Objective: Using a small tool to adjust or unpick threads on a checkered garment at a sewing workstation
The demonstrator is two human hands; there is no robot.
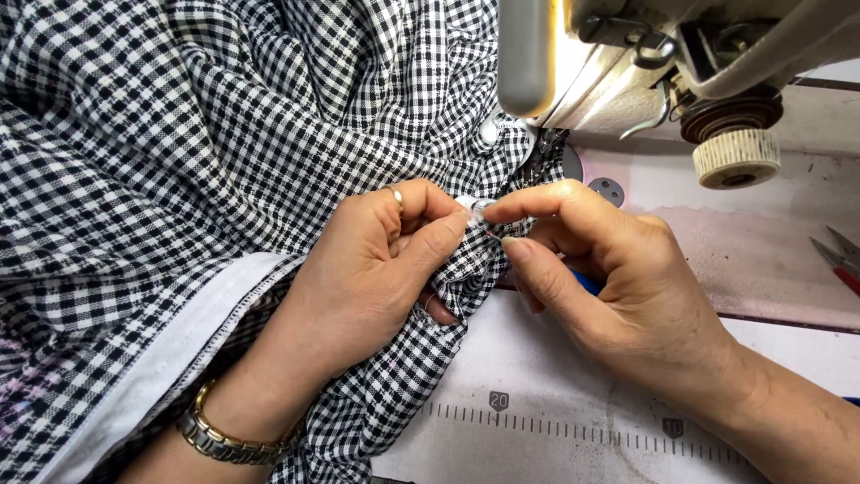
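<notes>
Two hands: both pinch the same bunched spot of checked cloth, and every place below is told from that pinch
Fabric: black and white gingham, the largest thing in view, spreading up and away to the left of the pinch in heavy folds; a narrower gathered strip of it runs down from the pinch between the wrists
Sewing machine: cream body above and to the right of the pinch, with a grey rounded part hanging nearest, a bright glare beside it, and a ribbed cream knob further right
Table: pale surface below the pinch, with a printed ruler scale running across it under the right forearm
White band: stitched hem edge of the cloth, well down and left of the pinch, passing beside the left wrist
Left hand: closed on the fabric, thumb tip pressed at the pinch, other fingers curled under the gathered cloth; a ring on one finger, a gold and silver watch band on the wrist
Right hand: forefinger and thumb closed together on the cloth at the pinch, tips just touching the left thumb; a blue thing shows under the palm, kind unclear
Snips: red-handled blades far right of the pinch, at the frame edge
Button: white, on the cloth just above the pinch, beside the machine
Small white piece: right at the pinch, between the fingertips; too small to tell what it is
</notes>
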